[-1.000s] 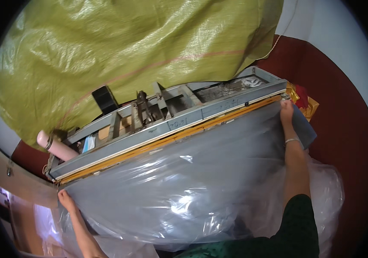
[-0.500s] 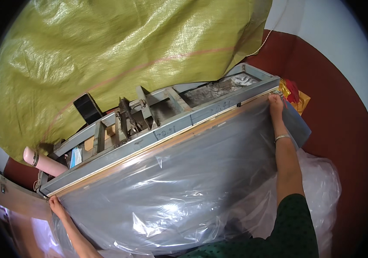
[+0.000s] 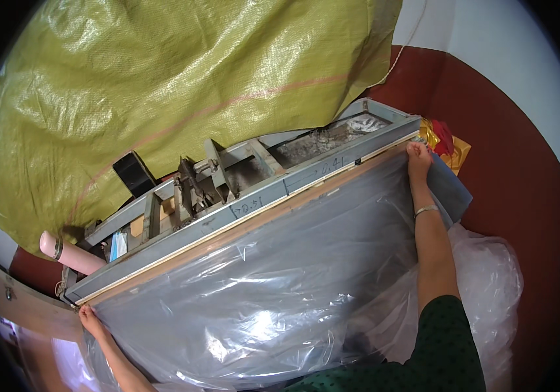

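A wide sheet of clear plastic film (image 3: 260,281) is stretched between my two hands, its upper edge lying along a wooden strip beside a grey metal frame (image 3: 247,204). My left hand (image 3: 90,320) pinches the film's corner at the frame's near left end. At the far right end, my right hand (image 3: 418,159) is closed on the other corner, with a bracelet on that wrist. The film hangs down toward my body, shiny and lightly wrinkled. The fingertips' exact hold is too small to make out.
Inside the frame lie metal crossbars, a blue-and-white packet (image 3: 118,245) and a pink flask (image 3: 70,253). A black open box (image 3: 134,174) stands behind. Yellow woven sheeting (image 3: 195,72) covers the back. Bunched clear plastic (image 3: 489,281) and a gold-and-red bag (image 3: 448,145) are at right.
The view has shifted slightly, so the frame's left end sits a little lower. Both hands keep their hold on the film's corners, and the film's folds have changed a little.
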A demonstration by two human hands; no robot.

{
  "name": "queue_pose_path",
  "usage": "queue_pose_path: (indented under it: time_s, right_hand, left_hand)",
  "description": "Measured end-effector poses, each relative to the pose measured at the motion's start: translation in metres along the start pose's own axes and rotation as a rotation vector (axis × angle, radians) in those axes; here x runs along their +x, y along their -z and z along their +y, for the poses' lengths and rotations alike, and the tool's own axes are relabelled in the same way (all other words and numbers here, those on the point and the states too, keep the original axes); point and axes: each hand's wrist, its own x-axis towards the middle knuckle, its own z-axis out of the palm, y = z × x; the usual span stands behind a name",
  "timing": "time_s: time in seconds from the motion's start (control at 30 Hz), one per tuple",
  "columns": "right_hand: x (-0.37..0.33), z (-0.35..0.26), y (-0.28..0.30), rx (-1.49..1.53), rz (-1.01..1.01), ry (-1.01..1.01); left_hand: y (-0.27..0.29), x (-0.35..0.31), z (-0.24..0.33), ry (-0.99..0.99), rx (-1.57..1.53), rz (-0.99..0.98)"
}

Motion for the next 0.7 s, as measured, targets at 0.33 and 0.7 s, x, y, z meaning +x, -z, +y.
queue_pose_path:
  time_s: [0.33,0.7]
  right_hand:
    - [0.004,0.006,-0.006,0.112,0.055,-0.074]
    - [0.015,0.028,0.006,0.058,0.091,-0.063]
  left_hand:
    - [-0.003,0.003,-0.002,0.001,0.003,0.063]
    - [0.002,0.012,-0.002,0.105,0.130,0.135]
